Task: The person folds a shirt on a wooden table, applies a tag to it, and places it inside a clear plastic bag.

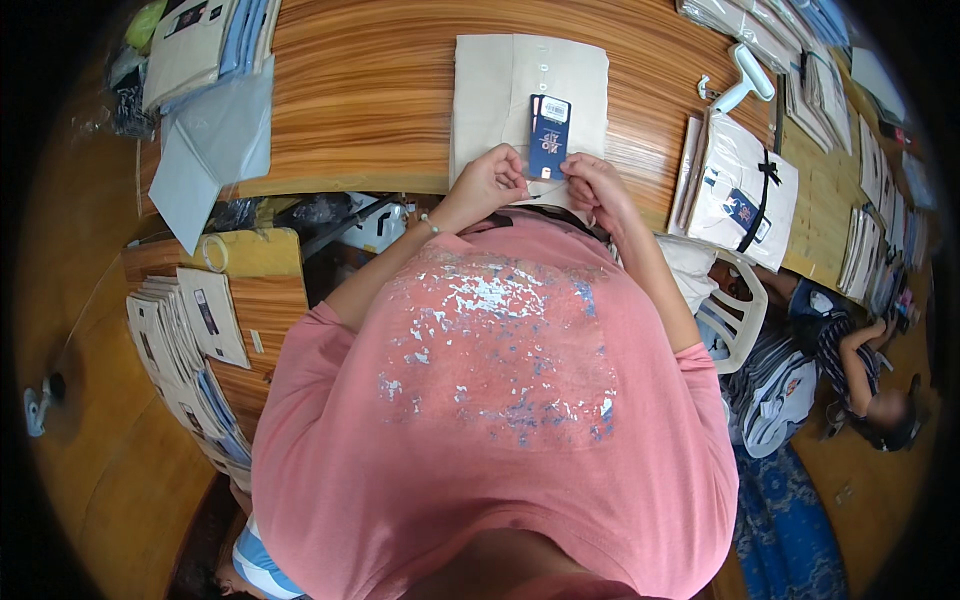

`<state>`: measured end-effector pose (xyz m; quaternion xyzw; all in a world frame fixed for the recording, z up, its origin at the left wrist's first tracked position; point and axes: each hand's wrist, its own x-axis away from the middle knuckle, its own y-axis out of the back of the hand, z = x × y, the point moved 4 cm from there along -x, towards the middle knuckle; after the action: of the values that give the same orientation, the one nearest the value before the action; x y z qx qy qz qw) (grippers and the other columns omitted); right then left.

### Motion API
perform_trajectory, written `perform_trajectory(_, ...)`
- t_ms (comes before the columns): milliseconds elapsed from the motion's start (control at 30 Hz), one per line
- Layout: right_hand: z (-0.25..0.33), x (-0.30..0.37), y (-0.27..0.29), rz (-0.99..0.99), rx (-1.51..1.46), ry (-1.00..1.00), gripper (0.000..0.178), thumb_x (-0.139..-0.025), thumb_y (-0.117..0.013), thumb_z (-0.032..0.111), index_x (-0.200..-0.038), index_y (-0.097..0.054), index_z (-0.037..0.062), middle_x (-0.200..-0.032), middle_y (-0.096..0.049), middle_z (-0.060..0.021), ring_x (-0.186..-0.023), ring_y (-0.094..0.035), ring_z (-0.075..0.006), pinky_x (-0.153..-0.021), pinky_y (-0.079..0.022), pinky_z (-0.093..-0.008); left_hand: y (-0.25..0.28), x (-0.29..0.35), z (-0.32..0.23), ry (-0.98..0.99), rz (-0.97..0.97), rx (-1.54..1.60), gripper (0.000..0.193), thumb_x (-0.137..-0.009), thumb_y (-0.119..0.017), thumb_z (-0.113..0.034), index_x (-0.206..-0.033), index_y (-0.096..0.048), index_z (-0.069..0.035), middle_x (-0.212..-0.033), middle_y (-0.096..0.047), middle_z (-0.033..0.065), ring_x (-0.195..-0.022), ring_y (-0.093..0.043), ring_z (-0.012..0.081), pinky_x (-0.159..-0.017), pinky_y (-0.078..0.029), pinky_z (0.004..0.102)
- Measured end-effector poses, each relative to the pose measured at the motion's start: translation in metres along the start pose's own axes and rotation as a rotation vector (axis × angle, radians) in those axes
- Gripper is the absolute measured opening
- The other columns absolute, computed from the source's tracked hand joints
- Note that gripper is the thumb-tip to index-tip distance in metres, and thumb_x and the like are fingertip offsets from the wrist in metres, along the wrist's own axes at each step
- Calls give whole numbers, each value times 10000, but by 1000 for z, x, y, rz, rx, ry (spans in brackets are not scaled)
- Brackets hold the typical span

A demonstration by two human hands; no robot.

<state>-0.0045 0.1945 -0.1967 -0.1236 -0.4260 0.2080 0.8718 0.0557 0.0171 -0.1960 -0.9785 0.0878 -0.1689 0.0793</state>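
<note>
A folded beige shirt (483,100), buttons up its front, lies on the wood-grain table in front of me. On its lower middle rests a dark blue hang tag (550,135) with a white label. My left hand (492,182) is closed in a pinch beside the tag's lower left; a short dark tip, too small to name, sticks out at its fingertips. Pinched too, my right hand (594,185) has its fingertips at the tag's lower right corner; whatever they hold is hidden. A dark band shows below the hands, against my pink shirt.
A bagged shirt tied with black ribbon (745,190) and a white handled roller (750,80) lie at right. Stacked shirts (200,50) and clear plastic bags (215,150) are at far left. A side table holds more shirts (170,340). Another person (850,370) works at far right.
</note>
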Motion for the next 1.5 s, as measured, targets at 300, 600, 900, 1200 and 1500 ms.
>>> perform_trajectory(300,7,7,3,-54,172,165,51,-851,-575,93,-808,-563,69,-514,-404,53,-416,-311,-43,-413,-251,-207,-3,-2,-1,88,17,84,137,-812,-632,-53,-929,-654,17,-767,-628,14,-698,-554,51,-632,-450,190)
perform_trajectory(600,20,4,10,-150,375,225,79,-859,-583,108,-809,-551,54,-550,-467,38,-458,-370,-37,-434,-271,-196,-12,8,-21,-214,40,-886,164,-740,-691,-191,-832,-649,-61,-740,-585,43,-703,-571,198,-665,-450,320)
perform_trajectory(900,10,-17,18,-127,352,370,90,-865,-572,84,-803,-542,25,-545,-488,30,-452,-395,-41,-440,-296,-197,-16,12,-22,-644,123,-1143,259,-739,-656,-213,-974,-612,-114,-788,-554,0,-808,-533,174,-728,-409,309)
perform_trajectory(1200,11,-23,13,-191,401,376,114,-850,-592,117,-802,-555,20,-535,-524,4,-456,-443,-52,-438,-328,-221,-17,16,1,-708,106,-1088,250,-759,-651,-176,-996,-639,-97,-784,-552,3,-757,-522,158,-670,-407,297)
perform_trajectory(1500,24,-10,6,-506,1034,460,148,-804,-597,224,-874,-589,94,-576,-588,-94,-499,-552,-255,-484,-409,-347,-13,21,-3,-702,168,-1135,336,-817,-588,-210,-1151,-596,-170,-869,-535,21,-836,-516,194,-773,-404,327)
